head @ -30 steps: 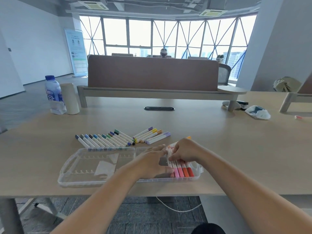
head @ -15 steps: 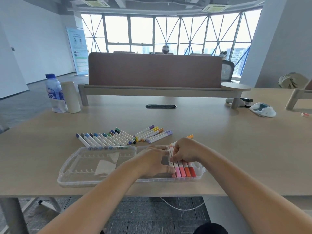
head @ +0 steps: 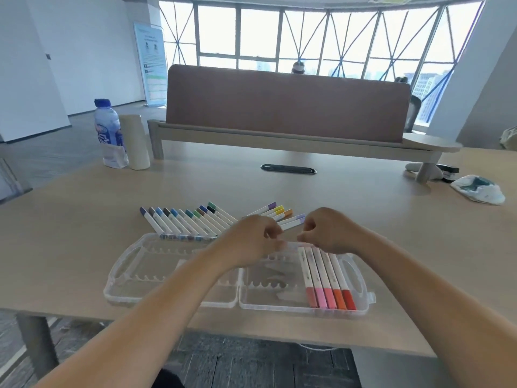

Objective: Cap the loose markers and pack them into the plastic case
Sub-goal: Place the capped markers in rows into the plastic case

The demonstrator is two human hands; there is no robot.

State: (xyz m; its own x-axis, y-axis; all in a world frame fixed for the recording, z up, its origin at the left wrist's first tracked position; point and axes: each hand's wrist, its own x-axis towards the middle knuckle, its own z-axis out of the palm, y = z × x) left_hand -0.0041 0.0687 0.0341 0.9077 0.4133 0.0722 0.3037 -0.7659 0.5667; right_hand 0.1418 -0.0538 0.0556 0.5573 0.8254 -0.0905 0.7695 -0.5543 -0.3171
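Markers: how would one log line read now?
case: open | packed: five markers, right half | left hand, right hand: curled, hold unclear | loose markers: on table

The case (head: 302, 310) sat open at the table's (head: 419, 247) near edge, with five markers (head: 324, 275) in its right half. The loose markers (head: 190, 222) lay just behind it, the bottle (head: 107, 130) far back left.

A pale wooden desk (head: 377, 219) carries a brown fabric divider (head: 285, 107) on a grey frame. Behind the divider, tall windows (head: 307, 37) with crossed blue bracing let in bright daylight. Left of it, a white wall (head: 84, 51) and a standing banner (head: 151, 60); right of it, a white pillar (head: 475, 79). Dark grey carpet (head: 251, 365) shows under the desk.
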